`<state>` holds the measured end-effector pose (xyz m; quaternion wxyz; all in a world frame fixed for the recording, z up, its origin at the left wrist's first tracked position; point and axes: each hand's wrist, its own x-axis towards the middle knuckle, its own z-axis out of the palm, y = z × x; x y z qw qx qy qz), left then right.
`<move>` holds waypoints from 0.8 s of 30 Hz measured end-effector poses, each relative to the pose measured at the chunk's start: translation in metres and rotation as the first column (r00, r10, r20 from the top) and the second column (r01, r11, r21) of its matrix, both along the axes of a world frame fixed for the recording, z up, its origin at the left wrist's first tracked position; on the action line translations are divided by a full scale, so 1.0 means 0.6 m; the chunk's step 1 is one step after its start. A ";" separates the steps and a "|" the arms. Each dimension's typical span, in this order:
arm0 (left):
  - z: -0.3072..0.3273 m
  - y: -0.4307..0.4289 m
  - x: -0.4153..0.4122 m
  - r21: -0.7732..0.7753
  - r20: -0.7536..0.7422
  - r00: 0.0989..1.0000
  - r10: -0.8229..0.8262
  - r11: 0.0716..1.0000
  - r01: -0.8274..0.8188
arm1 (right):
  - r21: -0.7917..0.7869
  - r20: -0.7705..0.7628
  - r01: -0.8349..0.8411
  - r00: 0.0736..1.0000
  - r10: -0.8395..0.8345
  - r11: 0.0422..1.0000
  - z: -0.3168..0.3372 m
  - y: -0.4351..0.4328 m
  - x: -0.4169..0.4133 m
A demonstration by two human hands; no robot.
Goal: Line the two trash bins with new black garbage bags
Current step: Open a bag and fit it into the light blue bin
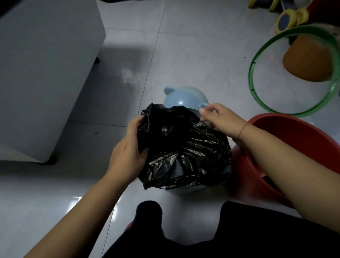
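A small light-blue trash bin (pixel 186 189) stands on the tiled floor in front of me, almost wholly draped by a crinkled black garbage bag (pixel 183 148). The bin's blue lid (pixel 185 98), with two round ears, is raised at the far side. My left hand (pixel 126 152) grips the bag's left edge. My right hand (pixel 217 116) pinches the lid at its right ear, fingers closed on its rim. A red bin (pixel 298 138) sits to the right, under my right forearm; its inside is mostly hidden.
A white cabinet (pixel 36 73) on black feet stands at the left. A green hoop (pixel 296 71), an orange pot (pixel 309 58) and yellow-blue toys (pixel 285 2) lie at the right. My dark-clothed knees (pixel 213 242) fill the bottom edge.
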<state>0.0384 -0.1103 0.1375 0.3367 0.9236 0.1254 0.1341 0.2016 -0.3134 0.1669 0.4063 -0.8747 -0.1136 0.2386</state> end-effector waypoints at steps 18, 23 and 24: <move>0.030 0.018 0.033 -0.673 0.066 0.995 -0.074 0.733 0.099 | 0.095 -0.006 -0.239 0.971 0.241 0.966 -0.021 0.052 0.040; 0.039 0.021 0.035 -0.897 0.044 0.989 -0.141 0.430 0.102 | 0.223 -0.046 -0.365 0.922 0.384 0.904 -0.002 0.060 0.053; 0.041 0.023 0.036 -0.922 0.045 0.985 -0.164 0.373 0.104 | 0.252 -0.075 -0.388 0.906 0.417 0.887 0.001 0.062 0.055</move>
